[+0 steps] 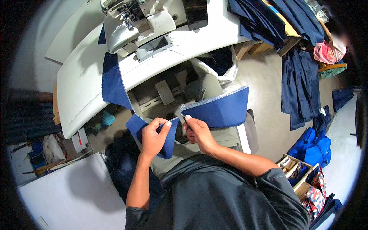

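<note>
Above the lap, left hand [153, 138]: thumb and fingers clamped on a royal-blue, angular woven-cloth piece [167, 146].
Right hand [197, 133]: clamped on the left end of a long royal-blue cloth panel [220, 111] with white edge stitching.
White curved counter [84, 86]: bears a white metal sewing machine [161, 22].

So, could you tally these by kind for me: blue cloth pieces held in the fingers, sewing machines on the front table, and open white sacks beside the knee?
Held cloth pieces: 2 (left blue cloth in the left fingers, right blue cloth in the right fingers)
Sewing machine: 1
Open white sack: 1
Total: 4
</note>
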### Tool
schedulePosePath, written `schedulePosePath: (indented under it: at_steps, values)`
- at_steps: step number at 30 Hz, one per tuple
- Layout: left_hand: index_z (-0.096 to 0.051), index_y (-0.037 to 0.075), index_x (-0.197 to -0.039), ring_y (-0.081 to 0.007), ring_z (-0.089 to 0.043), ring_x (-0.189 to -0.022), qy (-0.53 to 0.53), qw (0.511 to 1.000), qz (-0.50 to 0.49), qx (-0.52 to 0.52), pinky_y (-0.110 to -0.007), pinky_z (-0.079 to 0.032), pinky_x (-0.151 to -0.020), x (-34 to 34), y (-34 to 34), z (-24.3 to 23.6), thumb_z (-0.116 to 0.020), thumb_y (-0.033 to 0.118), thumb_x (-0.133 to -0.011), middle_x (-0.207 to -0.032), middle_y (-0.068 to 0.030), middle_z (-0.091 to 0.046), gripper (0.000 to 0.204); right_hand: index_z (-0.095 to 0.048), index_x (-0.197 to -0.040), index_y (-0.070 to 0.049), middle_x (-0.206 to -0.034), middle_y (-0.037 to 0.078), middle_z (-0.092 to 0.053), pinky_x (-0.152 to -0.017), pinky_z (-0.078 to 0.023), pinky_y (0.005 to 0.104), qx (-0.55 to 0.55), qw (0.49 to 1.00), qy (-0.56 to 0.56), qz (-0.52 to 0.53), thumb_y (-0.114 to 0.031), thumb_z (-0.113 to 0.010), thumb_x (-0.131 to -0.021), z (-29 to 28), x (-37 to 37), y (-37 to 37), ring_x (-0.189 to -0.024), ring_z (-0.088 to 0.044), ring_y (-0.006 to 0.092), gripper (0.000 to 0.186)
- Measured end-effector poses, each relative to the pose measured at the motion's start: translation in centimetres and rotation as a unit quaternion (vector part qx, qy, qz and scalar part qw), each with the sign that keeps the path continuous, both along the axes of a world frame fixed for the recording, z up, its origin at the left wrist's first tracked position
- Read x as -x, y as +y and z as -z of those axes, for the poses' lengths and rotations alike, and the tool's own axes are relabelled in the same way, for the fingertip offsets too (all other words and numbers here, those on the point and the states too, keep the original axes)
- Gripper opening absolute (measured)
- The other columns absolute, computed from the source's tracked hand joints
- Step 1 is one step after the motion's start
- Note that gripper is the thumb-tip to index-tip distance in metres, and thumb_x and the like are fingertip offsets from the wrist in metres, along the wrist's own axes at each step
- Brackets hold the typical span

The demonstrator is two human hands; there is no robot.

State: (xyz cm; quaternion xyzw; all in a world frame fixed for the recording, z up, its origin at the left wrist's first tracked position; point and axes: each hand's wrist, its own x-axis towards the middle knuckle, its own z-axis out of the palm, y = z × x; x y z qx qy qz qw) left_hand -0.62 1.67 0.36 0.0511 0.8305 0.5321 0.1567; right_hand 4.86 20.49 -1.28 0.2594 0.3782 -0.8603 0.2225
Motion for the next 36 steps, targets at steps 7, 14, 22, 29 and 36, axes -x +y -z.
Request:
schedulePosePath:
  at_steps: [7, 14, 22, 29, 36]
  values:
    - [-0.068, -0.001, -0.096, -0.0046, -0.053, -0.07, 0.01, 0.999, 0.042, -0.027, -0.025, -0.045, -0.062, -0.1, 1.5, -1.2, -0.065, 0.018, -0.1, -0.072, -0.0018, -0.062, 0.02, -0.059, -0.087, -0.013, -0.068, -0.011, -0.047, -0.049, -0.028, 0.0216, -0.132, 0.986, 0.105, 0.005, -0.025, -0.072, -0.096, -1.4, -1.0, -1.1, -0.057, -0.037, 0.0, 0.021]
    - [-0.066, -0.003, -0.095, -0.0109, -0.055, -0.071, -0.019, 0.992, 0.124, 0.009, -0.03, -0.046, -0.066, 0.6, -2.9, 0.1, -0.064, 0.019, -0.099, -0.076, -0.0079, -0.065, 0.023, -0.065, -0.09, -0.005, -0.083, -0.006, -0.059, -0.064, -0.044, 0.0236, -0.321, 0.93, 0.165, 0.073, -0.015, -0.071, -0.093, -5.5, -2.3, 7.0, -0.077, -0.051, 0.0038, 0.012]
    - [-0.068, -0.001, -0.091, -0.009, -0.059, -0.072, 0.042, 0.995, 0.068, 0.068, -0.029, -0.048, -0.067, 1.9, -2.2, -1.0, -0.07, 0.016, -0.094, -0.074, -0.0049, -0.066, 0.017, -0.059, -0.081, -0.014, -0.068, -0.009, -0.052, -0.051, -0.033, 0.0216, -0.337, 0.901, 0.09, 0.259, -0.018, -0.067, -0.093, -1.7, -0.9, 18.6, -0.056, -0.043, 0.0022, 0.015]
    - [-0.069, 0.0, -0.095, -0.0133, -0.061, -0.068, 0.075, 0.989, 0.057, 0.111, -0.031, -0.049, -0.064, 2.5, -0.5, -0.1, -0.07, 0.018, -0.095, -0.076, -0.0104, -0.068, 0.018, -0.065, -0.09, -0.006, -0.073, -0.007, -0.052, -0.057, -0.036, 0.0216, -0.549, 0.815, 0.09, 0.158, -0.018, -0.071, -0.093, 3.8, -0.7, 20.9, -0.064, -0.045, 0.0036, 0.013]
    - [-0.069, 0.0, -0.095, -0.012, -0.061, -0.069, 0.067, 0.991, 0.05, 0.102, -0.03, -0.049, -0.065, 1.7, -0.2, -1.6, -0.07, 0.016, -0.094, -0.076, -0.0091, -0.069, 0.016, -0.059, -0.096, -0.008, -0.073, -0.006, -0.048, -0.05, -0.029, 0.0212, -0.434, 0.82, 0.172, 0.33, -0.022, -0.064, -0.101, -2.1, -0.7, 14.9, -0.056, -0.038, 0.0026, 0.016]
